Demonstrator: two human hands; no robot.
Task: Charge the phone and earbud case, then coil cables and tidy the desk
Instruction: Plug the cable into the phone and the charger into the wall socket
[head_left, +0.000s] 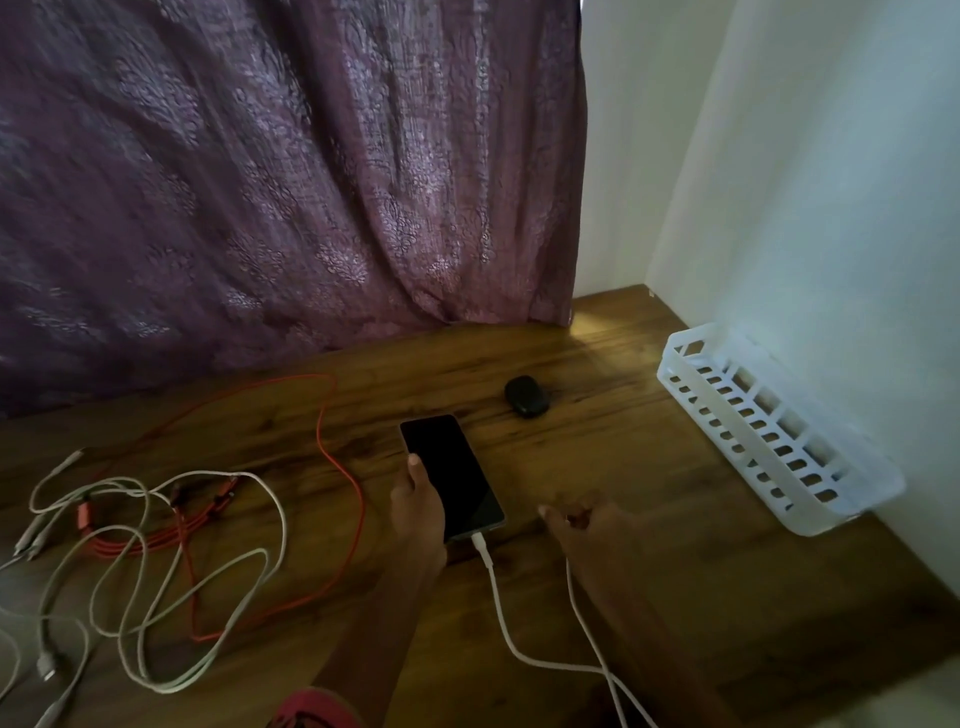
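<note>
Phone (448, 467) in left hand (418, 512)

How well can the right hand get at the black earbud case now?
Probably yes. The right hand is right of the phone, and only bare desk lies between it and the earbud case. A white cable runs up to the hand and might trail along.

Curtain (291, 182): purple fabric with a pale floral pattern, hanging in deep folds across the back and left. Wall (831, 182): plain white, forming a corner just right of the curtain. Basket (753, 431): white plastic, long and narrow, slotted sides, set against the foot of the right-hand wall.
</note>
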